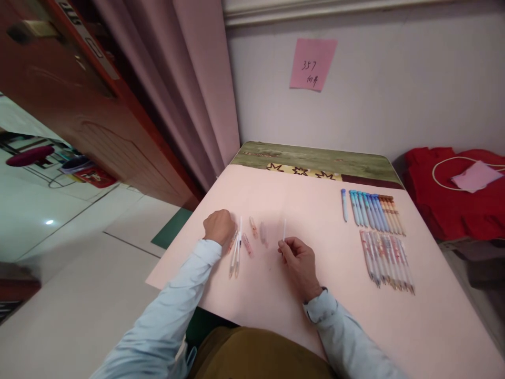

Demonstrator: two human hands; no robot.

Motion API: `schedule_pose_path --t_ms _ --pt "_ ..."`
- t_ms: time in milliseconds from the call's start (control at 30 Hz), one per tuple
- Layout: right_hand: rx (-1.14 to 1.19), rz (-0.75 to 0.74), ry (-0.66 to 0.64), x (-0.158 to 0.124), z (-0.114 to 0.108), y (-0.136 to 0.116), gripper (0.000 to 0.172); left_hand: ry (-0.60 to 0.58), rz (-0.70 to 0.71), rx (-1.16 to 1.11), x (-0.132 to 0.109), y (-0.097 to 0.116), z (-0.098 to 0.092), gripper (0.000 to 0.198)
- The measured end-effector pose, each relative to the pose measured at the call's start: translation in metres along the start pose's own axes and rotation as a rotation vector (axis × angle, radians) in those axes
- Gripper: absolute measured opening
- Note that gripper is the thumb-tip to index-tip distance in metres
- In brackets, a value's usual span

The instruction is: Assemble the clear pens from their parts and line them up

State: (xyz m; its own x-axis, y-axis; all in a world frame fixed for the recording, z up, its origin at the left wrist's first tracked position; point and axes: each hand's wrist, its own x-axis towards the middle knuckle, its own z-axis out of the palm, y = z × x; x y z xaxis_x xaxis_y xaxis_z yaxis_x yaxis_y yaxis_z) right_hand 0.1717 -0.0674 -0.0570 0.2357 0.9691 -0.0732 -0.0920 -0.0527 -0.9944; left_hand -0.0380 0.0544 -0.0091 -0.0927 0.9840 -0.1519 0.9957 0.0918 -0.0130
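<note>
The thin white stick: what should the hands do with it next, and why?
Maybe bring the thin white stick, pinched by the right hand, to the short patterned tubes: they lie loose, near the left hand, and look wider than the stick.

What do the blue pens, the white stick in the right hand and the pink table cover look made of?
Blue pens: likely smooth plastic, from their matching moulded-looking shapes.
White stick in the right hand: perhaps plastic, thin, straight; finish unclear.
Pink table cover: matte, showing no glare; perhaps paper or vinyl.
</note>
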Motion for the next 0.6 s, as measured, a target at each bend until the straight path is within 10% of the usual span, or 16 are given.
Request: schedule_pose_path --t_ms 367,600 --pt "0.034 0.028 0.010 0.004 0.000 0.000 0.034 -0.017 -0.111 -0.119 0.002 0.004 0.004 0.021" --pt "0.046 0.041 0.015 0.006 0.003 0.004 0.032 0.112 0.099 -0.245 0.035 0.056 -0.017 0.017"
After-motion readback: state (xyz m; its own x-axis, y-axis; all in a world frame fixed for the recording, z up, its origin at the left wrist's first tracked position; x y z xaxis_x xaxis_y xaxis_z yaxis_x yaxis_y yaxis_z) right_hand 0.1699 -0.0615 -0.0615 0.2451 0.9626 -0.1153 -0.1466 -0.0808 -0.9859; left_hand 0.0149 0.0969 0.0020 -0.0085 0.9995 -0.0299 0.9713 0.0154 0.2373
